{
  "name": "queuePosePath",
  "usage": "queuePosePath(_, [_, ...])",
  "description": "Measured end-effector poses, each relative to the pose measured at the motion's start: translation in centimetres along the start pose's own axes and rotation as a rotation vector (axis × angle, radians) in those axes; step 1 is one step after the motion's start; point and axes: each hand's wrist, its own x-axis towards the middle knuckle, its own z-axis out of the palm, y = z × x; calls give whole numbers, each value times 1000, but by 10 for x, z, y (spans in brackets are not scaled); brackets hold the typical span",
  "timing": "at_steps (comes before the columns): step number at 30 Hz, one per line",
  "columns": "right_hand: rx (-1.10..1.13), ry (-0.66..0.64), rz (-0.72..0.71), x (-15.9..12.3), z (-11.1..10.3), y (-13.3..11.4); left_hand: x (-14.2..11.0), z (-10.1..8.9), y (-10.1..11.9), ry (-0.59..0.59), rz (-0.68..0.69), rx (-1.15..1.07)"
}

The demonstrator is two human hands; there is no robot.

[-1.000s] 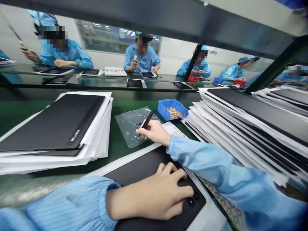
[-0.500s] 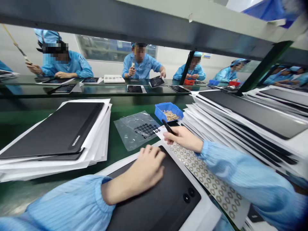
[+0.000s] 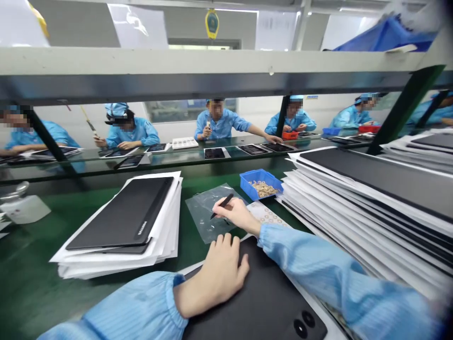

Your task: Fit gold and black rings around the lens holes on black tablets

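My left hand [image 3: 221, 269] lies with fingers spread on the back of a dark grey tablet panel [image 3: 255, 302], which has two round camera rings near its lower right corner. White paper shows under the panel. My right hand [image 3: 237, 215] grips slim black tweezers [image 3: 225, 200], their point down over a clear plastic bag [image 3: 201, 212] just beyond the panel. The small black rings at the bag are mostly hidden behind this hand. Close by the right wrist, a sheet of tan rings [image 3: 271, 216] is partly covered by my sleeve.
A blue bin [image 3: 250, 185] of small tan rings stands behind the bag. Panels stacked with white paper rise at left [image 3: 123, 212] and right [image 3: 371, 212]. A shelf beam [image 3: 212, 63] crosses above. Several co-workers in blue sit across the bench. A white bottle [image 3: 24, 208] stands far left.
My right hand has moved left from the ring sheet to over the plastic bag, and the tweezers now point down. My left hand stays on the panel. The view has tilted up.
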Motion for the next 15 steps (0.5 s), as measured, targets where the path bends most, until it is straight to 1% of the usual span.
queuePosePath(3, [-51,-64,-54,5,12,7,0,1,-1,1,-15,-17])
queuePosePath(8, [-139,-186,-120,5,10,4,2,5,-3,15,-50,-50])
queuePosePath(9, [-155,-186,-116,5,8,1,3,5,-3,17,-61,-55])
queuePosePath(11, [-190,-147,-89,4,-1,-8,6,4,-6,19,-81,-65])
queuePosePath(13, [-237,-88,-42,-1,-17,-21,10,3,-12,22,-92,-77])
queuePosePath(15, [-306,-59,20,-15,-38,-34,15,2,-21,24,-87,-98])
